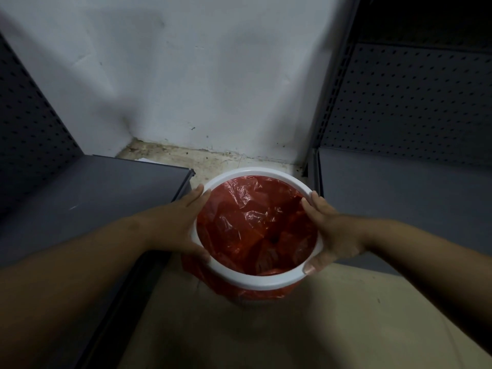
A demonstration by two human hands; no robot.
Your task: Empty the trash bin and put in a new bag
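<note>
A round trash bin stands on the floor below me, topped by a white rim ring (255, 173). A red plastic bag (255, 222) lines the inside, and its edge hangs out under the ring at the near side. My left hand (177, 226) clasps the ring's left side, thumb on the near rim. On the opposite side, my right hand (332, 234) grips the ring, with its thumb lying across the near rim. The bin's lower body is mostly hidden under the bag.
A grey metal shelf (106, 187) lies to the left and another (399, 187) to the right, each backed by a perforated panel. A white wall (199, 75) closes the gap behind the bin. The beige floor (266, 328) runs toward me.
</note>
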